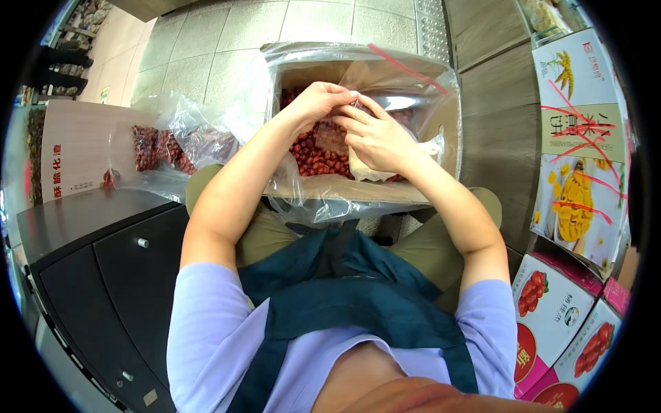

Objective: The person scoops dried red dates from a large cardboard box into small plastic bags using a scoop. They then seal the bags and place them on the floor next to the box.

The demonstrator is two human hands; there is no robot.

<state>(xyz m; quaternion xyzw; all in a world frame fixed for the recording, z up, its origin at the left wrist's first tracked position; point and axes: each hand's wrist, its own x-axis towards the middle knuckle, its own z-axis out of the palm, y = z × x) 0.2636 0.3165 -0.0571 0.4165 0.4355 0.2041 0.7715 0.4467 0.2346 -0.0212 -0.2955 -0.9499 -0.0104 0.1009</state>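
Observation:
My left hand (pixel 321 103) and my right hand (pixel 373 133) meet over an open cardboard box (pixel 449 139), fingertips pinching together. Between them hangs a small clear plastic bag (pixel 331 137), hard to make out against what lies below. Dried red dates (pixel 317 160) fill the box under my hands. Clear plastic liner (pixel 289 188) drapes over the box's rim. Below my right hand a cream-coloured object (pixel 367 170) rests on the dates, partly covered by that hand; its kind is unclear.
Filled clear bags of dates (pixel 160 149) sit at the left, beside a dark cabinet (pixel 139 279) with round knobs. Printed cartons (pixel 555 315) stand at the right, under a printed box (pixel 581 201) marked with red strokes. Another person's legs (pixel 62 67) show at far left.

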